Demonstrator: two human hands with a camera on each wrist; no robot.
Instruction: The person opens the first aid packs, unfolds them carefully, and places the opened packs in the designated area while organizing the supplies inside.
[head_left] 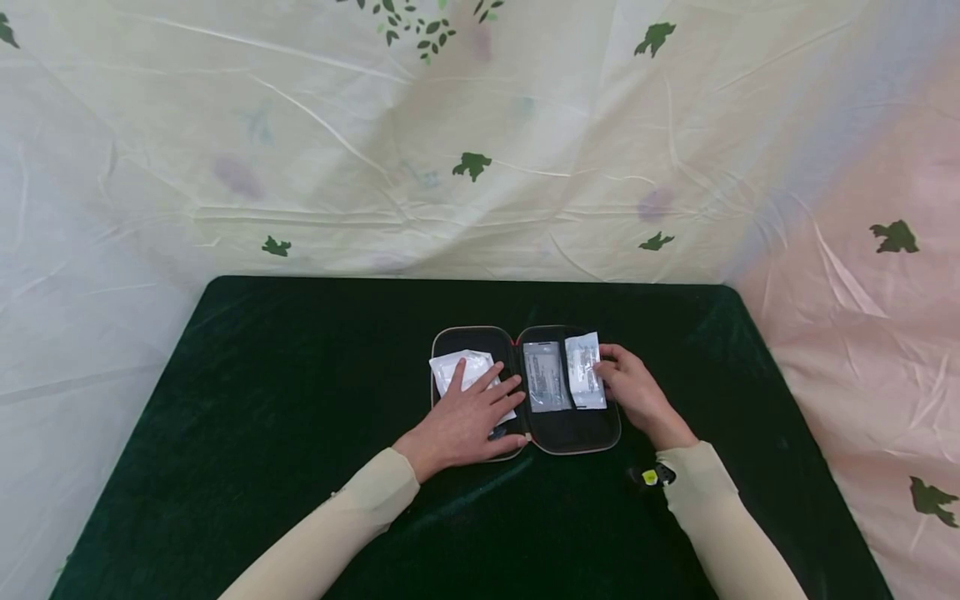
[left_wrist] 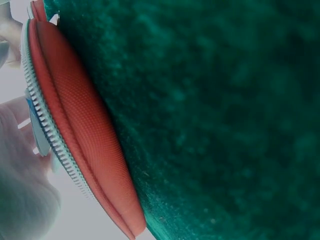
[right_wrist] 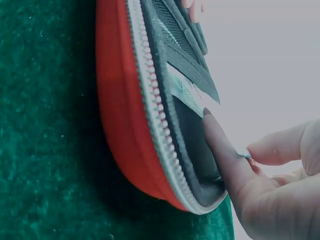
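Observation:
A zip case [head_left: 573,433], red outside and black inside, lies unfolded on the table. My left hand [head_left: 468,417] rests with spread fingers over the case's left half, on white packets [head_left: 450,367] that it partly covers. At the right half, my right hand [head_left: 637,392] pinches the right edge of a white printed packet [head_left: 585,371] between thumb and fingers. Left of that packet, a silvery sachet [head_left: 545,377] lies in the case. In the right wrist view, the thumb and a finger [right_wrist: 225,150] meet just above the zipped rim [right_wrist: 157,110].
The dark green velvet table [head_left: 300,375] reaches back to a pale curtain [head_left: 337,167] printed with green leaves. A small black item with a yellow-green patch [head_left: 649,477] shows by the right sleeve [head_left: 705,483].

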